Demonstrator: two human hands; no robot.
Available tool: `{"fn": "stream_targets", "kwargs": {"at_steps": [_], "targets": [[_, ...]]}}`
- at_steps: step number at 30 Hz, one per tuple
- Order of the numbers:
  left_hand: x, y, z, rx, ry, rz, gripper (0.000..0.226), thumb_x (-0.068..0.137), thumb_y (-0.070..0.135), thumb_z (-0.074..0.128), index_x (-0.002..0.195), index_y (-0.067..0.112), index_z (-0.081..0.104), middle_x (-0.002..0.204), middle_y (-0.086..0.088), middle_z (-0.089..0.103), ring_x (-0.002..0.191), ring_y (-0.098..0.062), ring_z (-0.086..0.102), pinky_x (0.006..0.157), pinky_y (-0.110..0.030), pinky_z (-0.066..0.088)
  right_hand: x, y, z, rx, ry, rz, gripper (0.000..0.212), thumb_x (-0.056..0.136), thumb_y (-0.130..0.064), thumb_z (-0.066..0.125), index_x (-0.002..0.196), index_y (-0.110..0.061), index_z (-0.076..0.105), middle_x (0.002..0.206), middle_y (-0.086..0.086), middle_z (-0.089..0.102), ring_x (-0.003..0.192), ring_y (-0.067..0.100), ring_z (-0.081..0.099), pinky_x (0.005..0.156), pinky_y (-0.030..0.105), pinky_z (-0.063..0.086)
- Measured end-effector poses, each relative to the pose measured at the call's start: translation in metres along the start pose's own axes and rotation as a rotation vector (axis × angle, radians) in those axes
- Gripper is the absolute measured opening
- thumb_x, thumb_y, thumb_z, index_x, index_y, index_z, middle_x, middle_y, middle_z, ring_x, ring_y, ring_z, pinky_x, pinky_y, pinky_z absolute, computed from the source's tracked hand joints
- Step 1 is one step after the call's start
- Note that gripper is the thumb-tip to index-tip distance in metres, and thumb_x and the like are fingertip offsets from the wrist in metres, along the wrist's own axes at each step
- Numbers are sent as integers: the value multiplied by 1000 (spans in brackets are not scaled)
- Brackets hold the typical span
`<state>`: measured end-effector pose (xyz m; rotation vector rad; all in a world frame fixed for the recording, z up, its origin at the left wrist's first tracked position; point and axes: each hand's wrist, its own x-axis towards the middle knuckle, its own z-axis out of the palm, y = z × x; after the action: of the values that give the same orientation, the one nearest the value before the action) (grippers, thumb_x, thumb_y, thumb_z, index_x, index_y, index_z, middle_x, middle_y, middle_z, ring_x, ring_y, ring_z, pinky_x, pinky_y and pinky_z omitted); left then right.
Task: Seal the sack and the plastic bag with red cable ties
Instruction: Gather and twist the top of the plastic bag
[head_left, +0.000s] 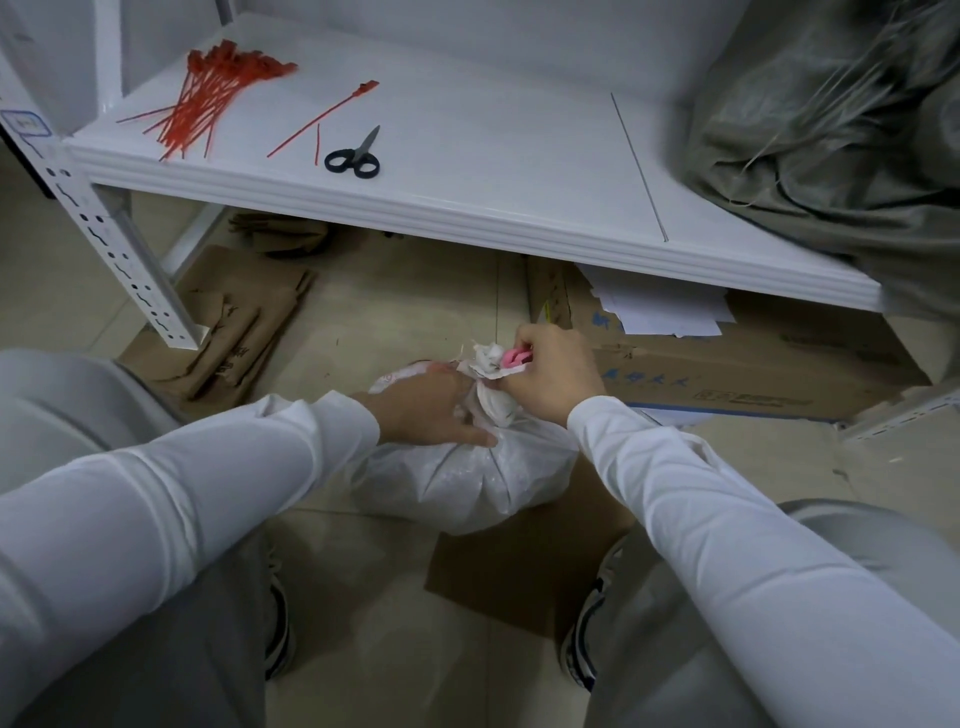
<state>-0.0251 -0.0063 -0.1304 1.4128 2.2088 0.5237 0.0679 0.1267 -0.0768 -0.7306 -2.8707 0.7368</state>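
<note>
Cinching the plastic bag (467, 483) on the floor (363, 291): the left hand (431, 410) is gripping its gathered neck, the right hand (553, 379) is pinching a red cable tie (514, 357) there. Soft, light, slippery film is likely favouring a hold at the bunched neck.

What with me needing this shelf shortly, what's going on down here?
A person crouches on the floor over a white plastic bag. The left hand holds the bag's gathered neck, while the right hand pinches a pink-red piece at the top of it, probably a cable tie. On the shelf lie a bundle of red cable ties, one loose tie, scissors and a grey sack.
</note>
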Motion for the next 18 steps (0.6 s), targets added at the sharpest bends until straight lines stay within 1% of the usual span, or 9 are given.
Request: {"fn": "stream_targets", "kwargs": {"at_steps": [1,3,6,8,11,12,14,16,18], "targets": [[-1,2,5,-41,5,-13,42,87,53,59,118,25,59,112,6,65,99,-13,59,95,-29,45,0,1,0,29,-1,44,34,75,-42,76,61,-21,53,67,1,58,67,18,54,57,28,41],[0,5,8,-72,50,-19,29,90,49,57,107,26,60,103,5,66,94,-14,59,92,-27,44,-1,4,0,113,7,135,36,74,-45,76,58,-26,50,66,-1,56,67,18,55,57,26,38],[2,9,7,-98,42,-27,37,89,51,58,110,22,63,103,1,69,92,-15,61,92,-32,47,0,6,1,157,45,241,38,72,-44,77,57,-24,49,72,3,59,72,22,59,56,25,38],[3,13,9,-153,92,-53,45,84,57,61,112,22,64,102,3,70,90,-13,62,89,-34,50,0,6,5,178,58,281,37,71,-44,78,58,-23,50,77,6,62,75,24,61,59,28,43],[0,25,9,-197,325,-101,55,74,67,64,108,24,63,95,8,67,86,-11,63,76,-29,52,3,5,7,177,84,304,32,73,-45,75,63,-21,57,82,9,66,78,26,63,67,33,53],[-2,30,8,-142,419,-104,59,72,68,64,111,24,60,98,9,65,87,-10,61,76,-28,51,4,4,6,177,97,316,31,73,-47,74,66,-20,61,83,9,67,78,27,63,68,34,54],[-4,34,9,31,539,-62,65,73,68,63,118,22,55,107,7,59,95,-11,57,81,-29,50,6,3,4,178,106,333,31,74,-47,71,66,-19,62,81,9,67,76,27,63,65,31,51],[-5,38,9,93,561,-30,64,74,67,63,118,20,56,111,3,59,99,-14,57,83,-30,50,7,-1,3,164,93,333,31,74,-46,71,64,-19,59,81,10,66,77,28,62,64,31,51],[-6,38,9,16,540,-64,64,73,65,66,117,20,58,110,1,59,97,-15,57,80,-29,49,7,-5,4,160,76,329,32,73,-46,71,67,-17,60,81,10,65,77,28,62,67,33,53]]}}
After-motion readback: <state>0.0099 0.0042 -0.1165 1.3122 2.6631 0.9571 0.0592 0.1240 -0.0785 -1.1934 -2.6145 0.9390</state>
